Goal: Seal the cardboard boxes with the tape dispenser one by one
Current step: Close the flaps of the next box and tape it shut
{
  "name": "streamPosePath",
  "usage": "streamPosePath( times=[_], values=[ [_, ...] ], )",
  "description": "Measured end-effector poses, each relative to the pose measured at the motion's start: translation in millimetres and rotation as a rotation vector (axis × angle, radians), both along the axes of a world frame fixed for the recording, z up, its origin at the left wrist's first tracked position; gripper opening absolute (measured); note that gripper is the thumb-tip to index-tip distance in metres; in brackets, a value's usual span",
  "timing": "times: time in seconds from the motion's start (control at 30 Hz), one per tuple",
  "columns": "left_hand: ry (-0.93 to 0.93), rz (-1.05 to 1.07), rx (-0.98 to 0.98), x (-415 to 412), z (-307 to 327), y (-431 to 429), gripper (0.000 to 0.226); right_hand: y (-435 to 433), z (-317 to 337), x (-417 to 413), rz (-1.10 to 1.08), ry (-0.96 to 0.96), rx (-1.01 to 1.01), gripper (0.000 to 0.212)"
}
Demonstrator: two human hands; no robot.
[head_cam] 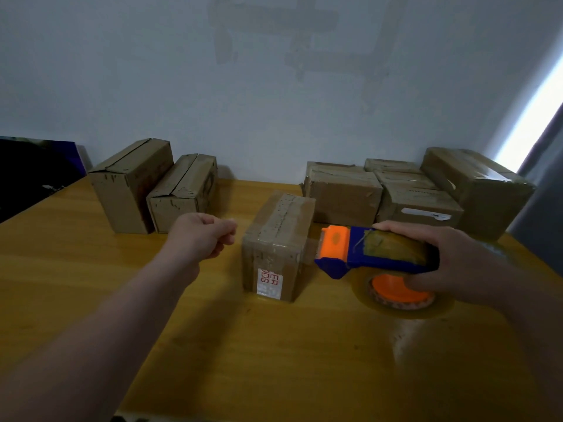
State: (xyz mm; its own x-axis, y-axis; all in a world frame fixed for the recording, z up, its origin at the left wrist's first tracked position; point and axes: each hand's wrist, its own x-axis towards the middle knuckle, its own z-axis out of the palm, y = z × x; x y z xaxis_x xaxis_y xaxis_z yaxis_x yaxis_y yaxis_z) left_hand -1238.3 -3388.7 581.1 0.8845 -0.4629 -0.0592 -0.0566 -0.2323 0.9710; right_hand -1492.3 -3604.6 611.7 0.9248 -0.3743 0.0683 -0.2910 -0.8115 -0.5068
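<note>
Left hand [204,236]: out ahead on a nearly straight forearm, above the table [91,284], just left of the centre box [277,245] and apart from it; fingers curled into a fist, nothing seen inside. Right hand [457,260]: in from the right, back of the hand up, wrapped round the rear of the dispenser [380,251], digits over its far edge and under by the orange core. Dispenser: 1, blue body, orange head pointing left, roll of clear tape [402,303] below it, held just right of the centre box at the height of its upper half; 1 pale translucent tape strip [307,251] bridging head and box. Boxes: 8 counted, all cardboard, all on the table. Centre box: 1, alone at mid-table, tape along the top seam and down the near face, white label with red letters low on that face. Left boxes [131,184]: 2, side by side and touching, near the wall [274,86], top flaps shut, seam lines showing. Right boxes [342,193]: 5 by the visible tops, packed close, glossy tape on several; edges among the middle ones hard to separate. Also: 1 dark panel [30,166] at far left, 1 bright strip of light [533,117] at far right.
</note>
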Motion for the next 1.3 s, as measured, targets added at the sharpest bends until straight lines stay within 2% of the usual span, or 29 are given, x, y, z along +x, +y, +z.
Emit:
streamPosePath(
  times=[0.27, 0.57, 0.83, 1.03, 1.2, 1.3],
  values=[
    [0.042, 0.035, 0.009, 3, -13, -4, 0.021, -1, -10, 7, -0.002, 0.030, 0.084, 0.082],
    [0.215, -0.024, -0.006, -2, -26, -8, 0.021, 7, -37, 20, -0.012, 0.075, 0.211, 0.083],
    [0.154, -0.031, 0.015, 1, -34, -10, 0.020, 17, -46, 19, -0.047, 0.024, 0.283, 0.084],
    [0.078, -0.041, 0.230, 2, -50, -8, 0.016, 21, -44, 19, -0.073, 0.011, 0.328, 0.082],
    [0.036, 0.046, -0.191, -16, -34, -8, 0.017, 24, -43, 20, -0.083, 0.007, 0.347, 0.082],
    [0.059, -0.018, -0.247, -36, -34, -11, 0.019, 25, -43, 20, -0.091, -0.010, 0.353, 0.082]
  ],
)
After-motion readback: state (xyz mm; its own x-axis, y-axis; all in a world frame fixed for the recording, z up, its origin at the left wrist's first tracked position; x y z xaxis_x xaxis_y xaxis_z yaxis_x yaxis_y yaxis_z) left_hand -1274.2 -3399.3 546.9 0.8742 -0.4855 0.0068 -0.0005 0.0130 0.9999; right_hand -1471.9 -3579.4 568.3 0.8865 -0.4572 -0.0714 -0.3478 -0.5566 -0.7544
